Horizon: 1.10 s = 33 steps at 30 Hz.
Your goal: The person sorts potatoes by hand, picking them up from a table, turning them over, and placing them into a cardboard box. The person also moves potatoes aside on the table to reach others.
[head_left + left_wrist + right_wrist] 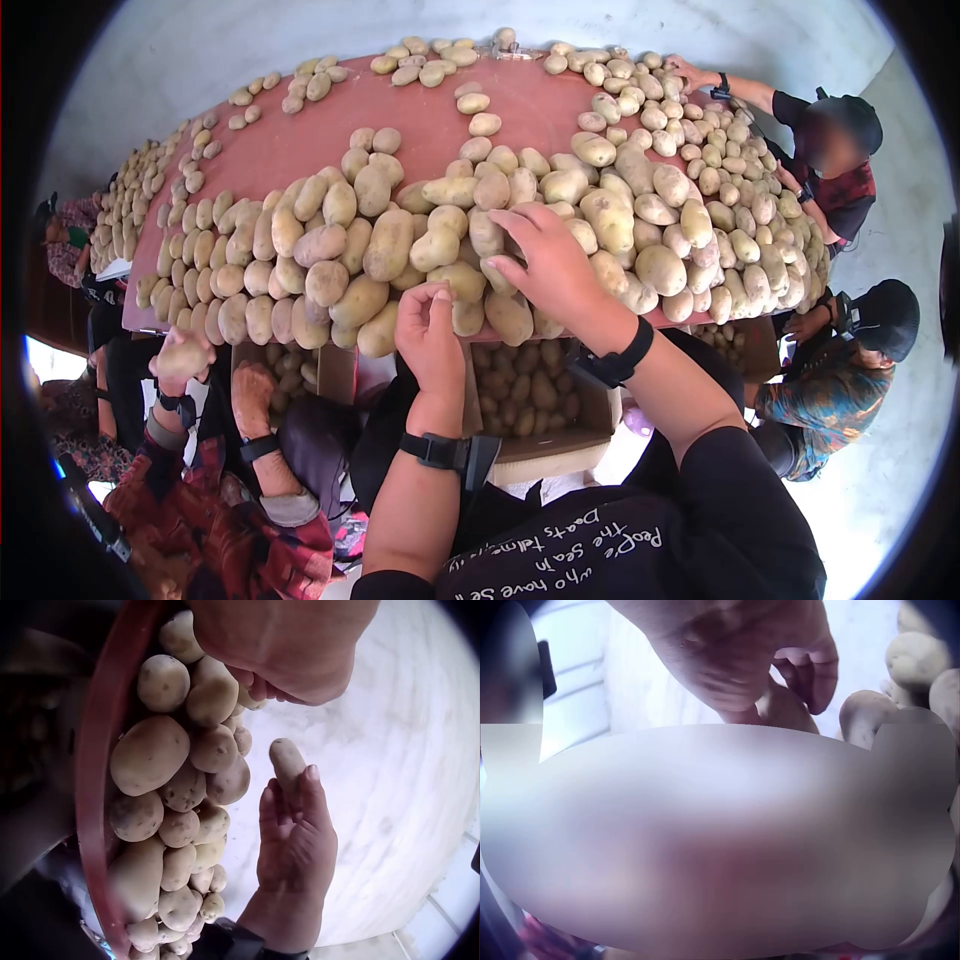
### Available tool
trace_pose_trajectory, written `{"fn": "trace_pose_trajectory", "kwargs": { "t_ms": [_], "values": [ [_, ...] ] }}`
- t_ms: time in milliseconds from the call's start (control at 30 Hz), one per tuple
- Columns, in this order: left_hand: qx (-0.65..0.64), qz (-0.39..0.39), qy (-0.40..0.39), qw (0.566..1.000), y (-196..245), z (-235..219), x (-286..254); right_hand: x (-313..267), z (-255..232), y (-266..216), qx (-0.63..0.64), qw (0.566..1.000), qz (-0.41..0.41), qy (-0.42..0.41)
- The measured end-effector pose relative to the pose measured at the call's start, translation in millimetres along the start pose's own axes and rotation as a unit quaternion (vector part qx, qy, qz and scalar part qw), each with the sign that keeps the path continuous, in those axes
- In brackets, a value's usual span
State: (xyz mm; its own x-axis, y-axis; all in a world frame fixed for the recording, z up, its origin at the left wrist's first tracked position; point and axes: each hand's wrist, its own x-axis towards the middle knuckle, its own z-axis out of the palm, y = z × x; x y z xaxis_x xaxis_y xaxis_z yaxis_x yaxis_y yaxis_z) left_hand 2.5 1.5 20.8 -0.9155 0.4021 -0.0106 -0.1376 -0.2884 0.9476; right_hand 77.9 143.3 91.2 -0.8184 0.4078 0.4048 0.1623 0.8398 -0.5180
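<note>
We see a big red table (300,140) covered with a huge heap of potatoes (640,200). Under the near edge of the table stands a cardboard box (560,450) with more potatoes inside. Other people sit around the table, and one of them on the left holds up a potato of their own.

Our right hand (550,265) lies on top of the heap at the near edge. Its fingers are spread and bent a little over the potatoes, touching them. We cannot tell if it really grips one.

Our left hand (428,340) is just beside it, at the table's edge. Its fingers are nearly straight, and they hold one small potato (287,766) up against the fingertips. This little potato is in the air, just beside the heap and close under the right hand.
</note>
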Motion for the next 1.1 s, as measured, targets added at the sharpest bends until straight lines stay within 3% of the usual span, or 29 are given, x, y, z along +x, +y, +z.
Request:
{"fn": "trace_pose_trajectory", "kwargs": {
  "t_ms": [133, 300, 400, 433, 533, 667, 733, 833, 967, 1067, 1100],
  "values": [
    [-0.004, -0.01, -0.013, 1.0, -3, -3, 3, -10, 5, 11, -0.04, 0.997, -0.064, -0.011],
    [-0.005, -0.025, -0.013, 1.0, -3, -3, 2, -20, -4, 12, 0.011, 0.989, -0.133, 0.056],
    [-0.025, -0.022, -0.002, 0.999, 0, -3, 4, -35, -18, 2, 0.082, 0.984, -0.156, 0.036],
    [-0.03, -0.029, 0.003, 0.999, 2, -4, 4, -44, -19, 1, 0.116, 0.98, -0.161, 0.002],
    [-0.056, -0.043, 0.008, 0.997, 7, -6, 4, -81, -10, 14, 0.169, 0.956, -0.128, -0.201],
    [-0.078, -0.044, 0.006, 0.996, 14, -4, 2, -136, 44, 59, 0.159, 0.91, 0.012, -0.383],
    [-0.091, -0.051, 0.005, 0.994, 15, -5, 3, -170, 80, 88, 0.13, 0.872, 0.078, -0.465],
    [-0.106, -0.071, 0.018, 0.992, 14, -5, 4, -206, 129, 112, 0.018, 0.783, 0.089, -0.615],
    [-0.101, -0.081, 0.021, 0.991, 14, -4, 9, -230, 169, 114, 0.004, 0.737, 0.153, -0.658],
    [-0.089, -0.083, 0.014, 0.992, 9, -4, 9, -274, 231, 136, -0.079, 0.731, 0.028, -0.677],
    [-0.085, -0.082, 0.009, 0.993, 8, -4, 9, -288, 242, 141, -0.053, 0.795, 0.036, -0.603]
  ]
}}
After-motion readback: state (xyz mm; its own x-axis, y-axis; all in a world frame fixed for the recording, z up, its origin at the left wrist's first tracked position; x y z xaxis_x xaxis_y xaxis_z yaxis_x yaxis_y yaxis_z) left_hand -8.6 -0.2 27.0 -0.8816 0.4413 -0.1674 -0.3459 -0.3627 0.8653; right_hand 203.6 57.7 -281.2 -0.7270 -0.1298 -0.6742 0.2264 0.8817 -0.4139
